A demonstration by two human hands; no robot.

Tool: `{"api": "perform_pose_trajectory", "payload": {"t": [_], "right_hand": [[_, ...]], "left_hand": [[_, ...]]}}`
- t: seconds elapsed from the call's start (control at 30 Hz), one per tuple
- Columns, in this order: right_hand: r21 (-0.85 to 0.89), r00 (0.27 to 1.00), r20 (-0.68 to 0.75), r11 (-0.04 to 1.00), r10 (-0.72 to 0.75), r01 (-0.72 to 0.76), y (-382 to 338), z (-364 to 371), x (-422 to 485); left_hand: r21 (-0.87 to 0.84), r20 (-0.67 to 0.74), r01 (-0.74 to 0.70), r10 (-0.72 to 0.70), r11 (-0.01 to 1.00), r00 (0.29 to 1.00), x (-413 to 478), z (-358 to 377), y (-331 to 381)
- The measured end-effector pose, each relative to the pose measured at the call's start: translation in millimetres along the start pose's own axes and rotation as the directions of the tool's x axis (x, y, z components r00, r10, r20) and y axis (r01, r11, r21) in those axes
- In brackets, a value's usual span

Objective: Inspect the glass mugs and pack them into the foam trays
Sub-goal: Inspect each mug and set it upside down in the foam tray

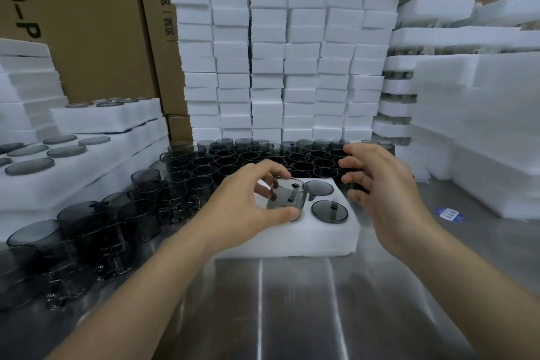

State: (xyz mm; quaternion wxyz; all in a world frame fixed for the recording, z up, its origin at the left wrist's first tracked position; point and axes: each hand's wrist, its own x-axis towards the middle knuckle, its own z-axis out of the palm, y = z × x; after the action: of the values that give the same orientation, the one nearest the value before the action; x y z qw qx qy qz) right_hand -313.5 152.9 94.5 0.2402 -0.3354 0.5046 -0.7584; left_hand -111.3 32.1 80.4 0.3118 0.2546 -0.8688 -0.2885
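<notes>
Smoky grey glass mug, gripped in left hand, hung over white foam tray, seemingly needing seating; right hand spread empty

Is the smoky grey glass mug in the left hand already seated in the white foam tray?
No: the left hand grips the smoky grey glass mug tilted above the white foam tray.

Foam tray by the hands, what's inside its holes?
Two gray glass mugs sit in the right-side holes of the foam tray. The left hand holds a third mug at a left hole. The hand hides whether any other hole is filled.
</notes>
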Motion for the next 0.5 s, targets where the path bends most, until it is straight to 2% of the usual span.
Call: {"api": "perform_pose_trajectory", "payload": {"t": [0.17, 0.5], "right_hand": [[-0.024, 1.000, 0.026, 1.000, -0.011, 0.011, 3, 0, 2], [-0.022, 1.000, -0.021, 1.000, 0.007, -0.007, 4, -11, 14]], "left_hand": [[0.029, 0.069, 0.026, -0.028, 0.999, 0.997, 3, -5, 0], [0.043, 0.061, 0.012, -0.015, 0.999, 0.998, 3, -2, -5]]}}
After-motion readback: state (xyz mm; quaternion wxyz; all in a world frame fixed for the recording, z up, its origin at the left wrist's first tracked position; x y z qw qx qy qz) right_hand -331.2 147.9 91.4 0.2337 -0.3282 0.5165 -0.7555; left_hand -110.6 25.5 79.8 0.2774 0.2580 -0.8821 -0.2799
